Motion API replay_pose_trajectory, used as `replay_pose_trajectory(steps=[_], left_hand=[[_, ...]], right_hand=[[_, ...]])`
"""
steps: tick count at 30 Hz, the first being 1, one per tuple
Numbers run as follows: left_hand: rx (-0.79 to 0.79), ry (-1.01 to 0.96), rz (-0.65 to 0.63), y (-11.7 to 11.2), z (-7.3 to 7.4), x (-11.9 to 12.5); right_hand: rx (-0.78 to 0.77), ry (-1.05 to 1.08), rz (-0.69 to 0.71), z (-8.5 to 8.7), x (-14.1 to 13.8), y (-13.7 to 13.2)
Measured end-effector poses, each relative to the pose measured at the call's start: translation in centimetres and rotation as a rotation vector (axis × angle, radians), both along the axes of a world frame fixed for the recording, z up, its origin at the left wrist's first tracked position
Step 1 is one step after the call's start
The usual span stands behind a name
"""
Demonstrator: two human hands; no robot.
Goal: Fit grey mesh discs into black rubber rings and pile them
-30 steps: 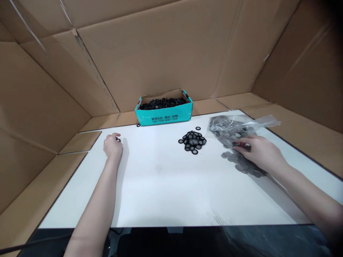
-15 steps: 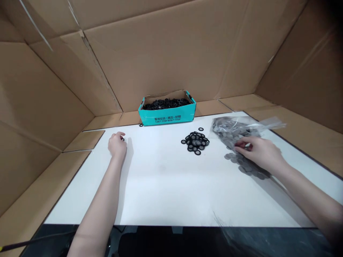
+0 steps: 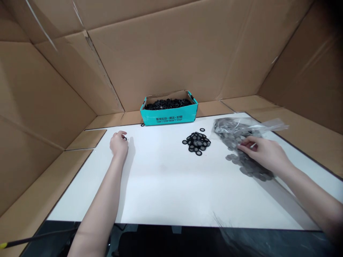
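Brown cardboard walls (image 3: 166,60) rise behind the far edge and along both sides of the white table (image 3: 160,192), bounding side and upward reach. A broad stretch of white surface runs between the two hands, down to the near edge.

Compared with a second ago, the view has shifted a little, so everything shows further right; both hands keep nearly the same places over the table.

At the middle of the far edge stands an open turquoise cardboard box (image 3: 175,117) full of black rings (image 3: 168,104), blocking that part of the edge. Toward the far right corner lies a clear plastic bag (image 3: 227,125) of grey discs; more grey discs (image 3: 257,170) spill from it toward the near edge. The right hand (image 3: 268,151) is over them at the bag's mouth, thumb and fingertips nearly together; whether they grip a disc I cannot tell. Near the left edge, the left hand (image 3: 118,144) is half curled, with a small black ring (image 3: 125,138) at its thumb and forefinger.

Right of centre is a pile of black-rimmed discs (image 3: 197,142), a single one (image 3: 200,130) just behind. A loose ring (image 3: 141,125) lies beside the box's left corner.
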State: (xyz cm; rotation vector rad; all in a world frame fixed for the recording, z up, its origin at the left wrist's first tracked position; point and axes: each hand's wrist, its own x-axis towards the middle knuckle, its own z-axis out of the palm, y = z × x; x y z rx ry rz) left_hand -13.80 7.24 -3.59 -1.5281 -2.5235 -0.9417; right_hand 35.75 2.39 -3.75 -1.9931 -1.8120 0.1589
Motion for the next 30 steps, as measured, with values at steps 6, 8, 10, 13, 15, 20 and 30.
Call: replay_pose_trajectory(steps=[6,8,10,13,15,20,30], left_hand=[[0.133,-0.145,-0.077,0.1,0.4,0.8],[0.17,-0.229,-0.141,0.1,0.6,1.6],[0.199,-0.329,-0.218,0.0,0.8,2.8],[0.229,-0.475,-0.349,-0.4,1.0,5.5],[0.233,-0.553,-0.443,-1.0,0.9,7.6],[0.181,-0.903,-0.739,-3.4,0.7,11.8],[0.016,-1.061,-0.857,-5.9,1.4,13.8]], right_hand=[[0.024,0.0,-0.036,0.3,0.6,-0.2],[0.005,0.003,-0.072,0.7,0.6,-0.3],[-0.002,-0.002,-0.097,1.2,0.3,-0.5],[0.056,0.045,-0.066,2.2,-0.6,-1.0],[0.116,0.141,0.023,2.9,-1.6,-1.5],[0.139,0.402,0.231,4.1,-4.9,-1.8],[-0.085,0.766,0.637,3.5,-14.5,-0.2]])
